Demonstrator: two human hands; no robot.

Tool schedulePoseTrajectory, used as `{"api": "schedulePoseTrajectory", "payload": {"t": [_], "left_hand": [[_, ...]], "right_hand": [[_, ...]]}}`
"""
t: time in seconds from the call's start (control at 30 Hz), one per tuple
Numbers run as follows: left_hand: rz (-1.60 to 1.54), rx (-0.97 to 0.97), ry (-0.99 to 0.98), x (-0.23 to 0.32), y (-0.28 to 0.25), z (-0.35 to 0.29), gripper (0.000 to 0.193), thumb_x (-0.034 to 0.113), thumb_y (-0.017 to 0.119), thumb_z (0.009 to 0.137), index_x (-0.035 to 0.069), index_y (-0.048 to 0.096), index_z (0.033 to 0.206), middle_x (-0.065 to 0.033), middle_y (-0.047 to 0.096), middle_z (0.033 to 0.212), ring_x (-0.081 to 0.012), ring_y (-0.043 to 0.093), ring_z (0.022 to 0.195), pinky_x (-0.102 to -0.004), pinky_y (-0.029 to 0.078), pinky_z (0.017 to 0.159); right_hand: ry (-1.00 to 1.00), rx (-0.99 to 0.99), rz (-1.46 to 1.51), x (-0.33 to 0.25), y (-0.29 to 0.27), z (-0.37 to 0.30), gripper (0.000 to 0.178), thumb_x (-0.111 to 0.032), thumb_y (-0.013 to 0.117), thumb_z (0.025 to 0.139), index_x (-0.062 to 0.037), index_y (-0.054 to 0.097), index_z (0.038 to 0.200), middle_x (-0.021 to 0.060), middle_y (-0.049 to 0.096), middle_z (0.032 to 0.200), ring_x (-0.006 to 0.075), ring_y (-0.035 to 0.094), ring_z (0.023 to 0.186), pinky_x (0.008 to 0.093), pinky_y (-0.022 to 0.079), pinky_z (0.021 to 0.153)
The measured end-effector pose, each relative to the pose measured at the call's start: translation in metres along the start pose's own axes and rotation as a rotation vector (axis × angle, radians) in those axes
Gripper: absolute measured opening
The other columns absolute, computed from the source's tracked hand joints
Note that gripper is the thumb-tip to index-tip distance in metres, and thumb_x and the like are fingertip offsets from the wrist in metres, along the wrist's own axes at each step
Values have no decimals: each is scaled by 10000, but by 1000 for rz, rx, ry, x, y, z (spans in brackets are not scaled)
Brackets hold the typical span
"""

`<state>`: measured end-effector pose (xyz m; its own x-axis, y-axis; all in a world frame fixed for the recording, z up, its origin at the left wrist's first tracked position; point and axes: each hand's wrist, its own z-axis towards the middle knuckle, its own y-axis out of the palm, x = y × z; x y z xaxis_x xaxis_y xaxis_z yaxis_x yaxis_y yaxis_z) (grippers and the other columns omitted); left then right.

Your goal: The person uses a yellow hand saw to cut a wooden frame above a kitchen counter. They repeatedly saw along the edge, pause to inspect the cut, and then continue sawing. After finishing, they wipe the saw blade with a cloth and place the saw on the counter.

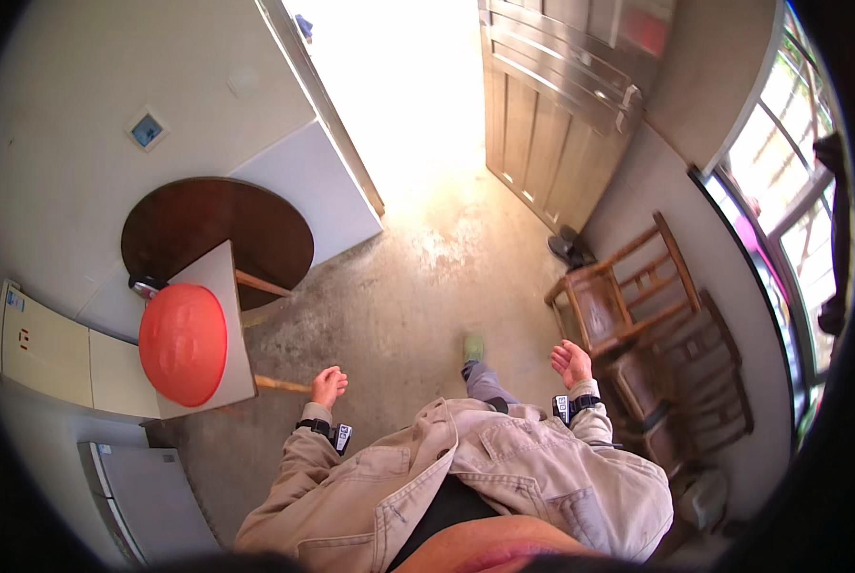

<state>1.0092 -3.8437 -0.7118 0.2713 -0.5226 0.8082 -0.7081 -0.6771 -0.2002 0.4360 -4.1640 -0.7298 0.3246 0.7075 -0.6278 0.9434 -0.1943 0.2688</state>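
My left hand (329,387) hangs beside my body with its fingers loosely bent and nothing visible in it. It is nearest to a small table (239,329) on my left, apart from its wooden leg. A red dome-shaped plastic cover (184,344) sits on that table. On the other side, my right hand (570,363) is held out with the fingers partly spread and holds nothing. Near it, without contact, stands a wooden chair (594,306). Both wrists carry a strapped device with a small display. One green shoe (473,348) shows ahead of my body.
Ahead, a metal door (561,115) stands open onto bright light. Dark shoes (570,248) lie by its foot. A round dark tabletop (217,229) leans at the left wall, near a pale refrigerator (45,344) and a grey-white appliance (150,497). More chairs (704,382) line the right wall under a window.
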Motion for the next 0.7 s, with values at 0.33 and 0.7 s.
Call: {"api": "schedulePoseTrajectory", "payload": {"t": [0.33, 0.7], "left_hand": [[435, -163, -239, 59, 84, 121, 211, 263, 613, 971, 74, 704, 992, -77, 722, 886, -205, 685, 768, -373, 567, 681], [-126, 47, -485, 282, 196, 404, 325, 332, 601, 1036, 67, 664, 1212, -86, 719, 1067, -209, 687, 962, -333, 562, 862]], "right_hand": [[-71, -300, -203, -224, 324, 259, 359, -272, 626, 1005, -98, 620, 1319, 75, 728, 1068, 200, 698, 901, 361, 562, 778], [-7, -237, -258, -412, 577, 485, 423, -253, 614, 1031, -35, 575, 1392, 117, 698, 1189, 232, 685, 1043, 354, 553, 881]]}}
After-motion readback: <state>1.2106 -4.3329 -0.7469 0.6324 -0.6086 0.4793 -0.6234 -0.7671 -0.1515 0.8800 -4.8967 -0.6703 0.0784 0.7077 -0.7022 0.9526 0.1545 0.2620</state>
